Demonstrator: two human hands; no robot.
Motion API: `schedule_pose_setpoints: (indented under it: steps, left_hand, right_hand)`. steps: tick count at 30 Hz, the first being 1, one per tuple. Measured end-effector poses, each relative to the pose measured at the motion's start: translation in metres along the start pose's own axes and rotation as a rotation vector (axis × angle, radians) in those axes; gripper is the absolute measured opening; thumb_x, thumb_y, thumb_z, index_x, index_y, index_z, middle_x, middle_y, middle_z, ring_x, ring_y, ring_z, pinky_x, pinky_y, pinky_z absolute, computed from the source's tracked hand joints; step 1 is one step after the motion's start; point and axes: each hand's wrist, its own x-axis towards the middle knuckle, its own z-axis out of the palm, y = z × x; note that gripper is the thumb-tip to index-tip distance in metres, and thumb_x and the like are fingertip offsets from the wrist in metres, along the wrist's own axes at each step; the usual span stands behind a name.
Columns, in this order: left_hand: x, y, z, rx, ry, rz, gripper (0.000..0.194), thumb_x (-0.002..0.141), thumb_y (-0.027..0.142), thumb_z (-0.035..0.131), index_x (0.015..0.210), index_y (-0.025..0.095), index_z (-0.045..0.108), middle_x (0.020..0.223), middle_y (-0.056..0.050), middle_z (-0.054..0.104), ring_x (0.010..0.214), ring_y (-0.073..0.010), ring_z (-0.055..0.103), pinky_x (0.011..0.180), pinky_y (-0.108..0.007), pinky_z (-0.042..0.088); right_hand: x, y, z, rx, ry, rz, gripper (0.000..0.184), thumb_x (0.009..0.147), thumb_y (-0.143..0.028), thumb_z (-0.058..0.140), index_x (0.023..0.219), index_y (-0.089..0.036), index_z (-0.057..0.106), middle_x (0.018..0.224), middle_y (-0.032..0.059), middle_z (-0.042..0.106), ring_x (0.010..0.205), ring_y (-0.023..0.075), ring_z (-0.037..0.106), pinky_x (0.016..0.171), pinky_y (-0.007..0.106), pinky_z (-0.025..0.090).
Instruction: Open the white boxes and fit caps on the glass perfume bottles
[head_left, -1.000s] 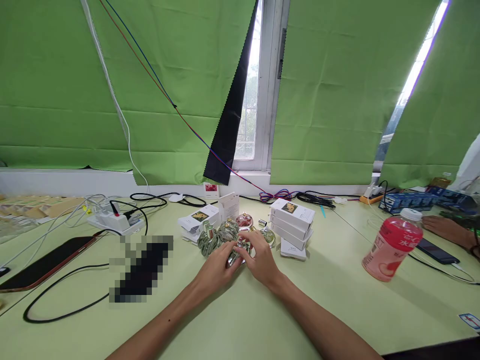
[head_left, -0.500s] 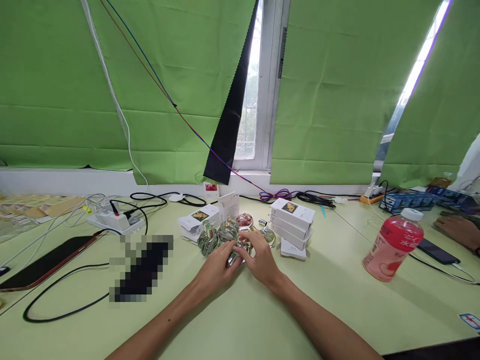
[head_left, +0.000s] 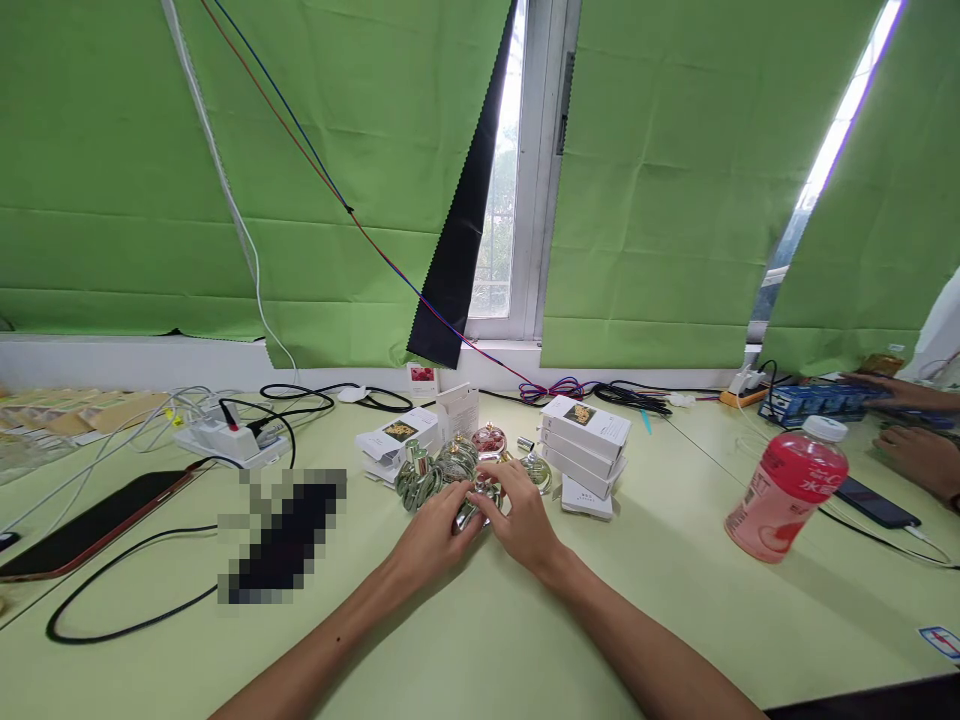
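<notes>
Both hands are together at the middle of the table. My left hand is closed round a small shiny perfume bottle, partly hidden by the fingers. Bent over its top, my right hand pinches at the silvery neck with thumb and fingers. Several greenish perfume bottles crowd just beyond the left hand. A reddish perfume bottle stands behind them, and a yellowish one is right of my right hand's fingers. A loose silver cap lies beside it.
Stacked white boxes stand to the right, other white boxes to the left. A pink drink bottle stands farther right. A phone, a power strip and cables occupy the left. Another person's hands are at far right.
My hands and the bottle stay in nearly the same place. At far right, a second hand of the other person has come into view over the blue boxes.
</notes>
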Motion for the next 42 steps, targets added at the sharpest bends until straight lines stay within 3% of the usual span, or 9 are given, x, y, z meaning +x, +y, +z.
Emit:
schedule_pose_setpoints:
  steps: [11, 27, 32, 34, 38, 42]
  left_hand:
    - [0.0, 0.001, 0.0, 0.026, -0.035, -0.028, 0.019, 0.097, 0.032, 0.044, 0.093, 0.019, 0.058, 0.088, -0.003, 0.062, 0.067, -0.0161, 0.055, 0.064, -0.029, 0.041]
    - [0.0, -0.004, 0.003, 0.023, -0.038, -0.017, 0.016, 0.096, 0.03, 0.045, 0.096, 0.019, 0.057, 0.092, -0.004, 0.063, 0.072, -0.0177, 0.058, 0.068, -0.03, 0.044]
    - [0.0, -0.002, 0.002, 0.032, -0.034, -0.017, 0.021, 0.098, 0.035, 0.043, 0.095, 0.019, 0.057, 0.091, -0.004, 0.064, 0.069, -0.0173, 0.057, 0.066, -0.03, 0.044]
    - [0.0, -0.002, 0.001, 0.042, -0.04, -0.03, 0.026, 0.098, 0.04, 0.044, 0.103, 0.019, 0.058, 0.093, -0.005, 0.065, 0.07, -0.0181, 0.058, 0.066, -0.03, 0.044]
    - [0.0, 0.0, 0.0, 0.08, -0.049, -0.061, 0.032, 0.098, 0.046, 0.045, 0.105, 0.018, 0.059, 0.091, -0.006, 0.065, 0.07, -0.0198, 0.059, 0.066, -0.031, 0.044]
    - [0.0, 0.002, -0.002, 0.091, -0.045, -0.069, 0.031, 0.098, 0.046, 0.046, 0.1, 0.018, 0.061, 0.093, -0.007, 0.066, 0.078, -0.0223, 0.061, 0.071, -0.033, 0.045]
  right_hand:
    - [0.0, 0.001, 0.0, -0.007, 0.0, -0.011, 0.025, 0.091, -0.014, 0.063, 0.115, -0.02, 0.062, 0.102, 0.008, 0.07, 0.095, 0.0239, 0.06, 0.081, 0.036, 0.051]
    - [0.0, -0.002, -0.001, -0.02, -0.01, 0.023, 0.024, 0.089, -0.015, 0.065, 0.113, -0.02, 0.063, 0.102, 0.0083, 0.07, 0.098, 0.0238, 0.06, 0.075, 0.032, 0.051]
    - [0.003, -0.006, -0.003, -0.037, 0.003, 0.03, 0.019, 0.095, -0.023, 0.06, 0.114, -0.019, 0.064, 0.099, 0.0073, 0.07, 0.095, 0.0226, 0.061, 0.076, 0.032, 0.05]
    - [0.004, -0.006, -0.005, -0.062, 0.053, 0.038, 0.017, 0.098, -0.025, 0.056, 0.112, -0.019, 0.064, 0.097, 0.007, 0.07, 0.094, 0.0217, 0.062, 0.078, 0.032, 0.05]
    - [0.009, 0.003, -0.016, -0.191, 0.199, 0.132, 0.021, 0.102, -0.026, 0.046, 0.107, -0.018, 0.064, 0.098, 0.0081, 0.07, 0.091, 0.0205, 0.064, 0.078, 0.031, 0.049]
    - [0.013, 0.012, -0.029, -0.428, 0.173, 0.311, 0.023, 0.1, -0.02, 0.045, 0.114, -0.017, 0.063, 0.109, 0.0091, 0.07, 0.084, 0.0198, 0.067, 0.074, 0.03, 0.048]
